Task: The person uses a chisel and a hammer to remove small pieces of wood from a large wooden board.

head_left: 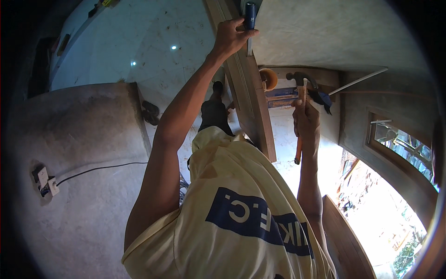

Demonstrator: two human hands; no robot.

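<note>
Both grips are narrow by the beam (255,102): near its upper end, the left hand (230,38) holds the chisel (250,18) around its blue handle, blade at the beam's edge; right of the beam, the right hand (306,122) wraps the hammer (304,88). Small pale marks show on the chisel; below the beam, pale block letters cross the shirt (204,179)

Your left hand (229,39) covers part of the blue-handled tool (250,16), and you cannot tell how its tip meets the wooden beam (253,97). Your right hand (308,122) hides some of the hammer (304,89), your left arm (172,123) blocks the cable (107,167), and the top edge crops a yellow object (108,3)
</note>
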